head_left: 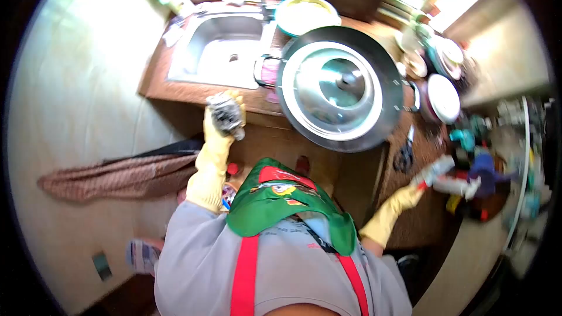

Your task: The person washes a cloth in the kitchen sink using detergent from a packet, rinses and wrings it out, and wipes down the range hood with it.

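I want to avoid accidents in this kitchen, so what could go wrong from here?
The wide dark pan seems to overhang the front edge of the counter, so a bump might tip it. The scissors lie near the right hand and could nick it. The left hand holds a scrubber in front of the counter; it might drip if wet.

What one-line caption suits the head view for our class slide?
Gloved left hand holding a silvery wad before the sink, gloved right hand out to the side, big wok ahead.

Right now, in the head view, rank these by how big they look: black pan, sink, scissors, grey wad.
1. Black pan
2. Sink
3. Scissors and grey wad: too close to rank.
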A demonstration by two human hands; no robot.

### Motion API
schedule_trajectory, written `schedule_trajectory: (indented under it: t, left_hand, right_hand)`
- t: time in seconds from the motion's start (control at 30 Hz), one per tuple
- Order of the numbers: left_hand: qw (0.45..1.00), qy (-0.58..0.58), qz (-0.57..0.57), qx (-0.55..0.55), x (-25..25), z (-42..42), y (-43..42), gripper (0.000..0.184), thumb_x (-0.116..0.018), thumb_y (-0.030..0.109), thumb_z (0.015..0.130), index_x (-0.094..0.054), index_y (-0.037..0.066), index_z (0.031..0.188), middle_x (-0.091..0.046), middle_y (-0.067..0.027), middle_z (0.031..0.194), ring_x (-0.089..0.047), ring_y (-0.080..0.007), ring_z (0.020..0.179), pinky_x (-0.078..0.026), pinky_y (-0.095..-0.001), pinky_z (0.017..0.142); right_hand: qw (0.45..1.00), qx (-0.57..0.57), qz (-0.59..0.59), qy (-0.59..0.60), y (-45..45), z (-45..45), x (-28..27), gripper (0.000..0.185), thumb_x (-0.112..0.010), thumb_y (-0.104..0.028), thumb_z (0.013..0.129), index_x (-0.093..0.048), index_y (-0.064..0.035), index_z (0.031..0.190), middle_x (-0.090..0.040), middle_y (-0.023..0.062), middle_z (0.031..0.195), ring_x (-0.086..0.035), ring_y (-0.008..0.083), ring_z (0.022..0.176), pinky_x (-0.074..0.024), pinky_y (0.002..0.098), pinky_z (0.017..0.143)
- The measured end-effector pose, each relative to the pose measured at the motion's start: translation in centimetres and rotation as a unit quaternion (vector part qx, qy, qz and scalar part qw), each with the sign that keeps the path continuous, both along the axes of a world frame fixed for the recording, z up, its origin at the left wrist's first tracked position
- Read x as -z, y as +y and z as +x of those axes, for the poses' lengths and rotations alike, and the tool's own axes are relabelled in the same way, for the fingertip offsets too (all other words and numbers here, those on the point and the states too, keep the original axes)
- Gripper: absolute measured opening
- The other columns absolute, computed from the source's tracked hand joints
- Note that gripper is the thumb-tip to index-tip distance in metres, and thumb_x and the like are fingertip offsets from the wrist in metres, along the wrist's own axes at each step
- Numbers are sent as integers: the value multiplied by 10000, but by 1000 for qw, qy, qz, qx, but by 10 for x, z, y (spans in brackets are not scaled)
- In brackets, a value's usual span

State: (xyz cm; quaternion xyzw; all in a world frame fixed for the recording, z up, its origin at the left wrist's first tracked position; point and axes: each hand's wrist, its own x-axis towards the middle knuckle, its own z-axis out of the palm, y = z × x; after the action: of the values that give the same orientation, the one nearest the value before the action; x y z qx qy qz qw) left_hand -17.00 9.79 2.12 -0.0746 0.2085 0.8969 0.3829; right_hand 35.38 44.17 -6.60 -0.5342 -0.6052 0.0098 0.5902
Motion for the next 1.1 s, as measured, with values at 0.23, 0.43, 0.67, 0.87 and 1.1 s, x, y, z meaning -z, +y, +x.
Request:
schedule_trajectory:
  t: [0.23, 0.43, 0.67, 0.87, 1.1]
  left_hand:
    - [990, 8, -118, -81, 28, -91, 11, 477, -412, 487, 1062, -643, 94, 1202, -702, -118, 1069, -692, -302, 916, -592, -466, 733]
    - [968, -13, -200, -152, 42, -201, 31, 400, -556, 386, 1039, -637, 55, 1250, -682, -116, 1208, -659, -282, 1109, -559, -426, 947]
    - [700, 507, -503, 25, 49, -320, 45, 270, -646, 285, 991, -704, 72, 1147, -707, -105, 1145, -674, -243, 1027, -553, -374, 898]
    - [574, 666, -476, 20, 66, -391, 72, 194, -706, 212, 954, -746, 79, 1089, -733, -107, 1092, -698, -227, 950, -551, -328, 869]
    - [607, 631, -479, 62, 34, -447, 83, 181, -665, 175, 959, -754, 129, 1109, -756, -53, 953, -711, -201, 848, -548, -325, 795]
  right_hand:
    - [999, -26, -8, 28, 27, -14, -53, 307, -635, -129, 1017, -684, 109, 1207, -728, 211, 1178, -710, 275, 1009, -552, 353, 915]
    - [994, -84, -31, 58, -3, -132, -131, 327, -643, -168, 1021, -677, 75, 1237, -680, 230, 1282, -672, 247, 1096, -530, 355, 971]
    - [971, -222, -73, -45, -71, -274, -145, 625, -743, 27, 851, -601, -179, 1424, -641, 180, 1059, -650, 321, 845, -542, 402, 731]
    - [854, -364, -271, 254, -168, -447, -191, 335, -729, -129, 954, -657, 40, 1233, -686, 111, 1166, -658, 192, 984, -559, 349, 821]
    - [768, -465, -367, 244, -224, -539, -187, 343, -656, -72, 1002, -633, 9, 1335, -652, 96, 1333, -615, 196, 1193, -476, 362, 1058]
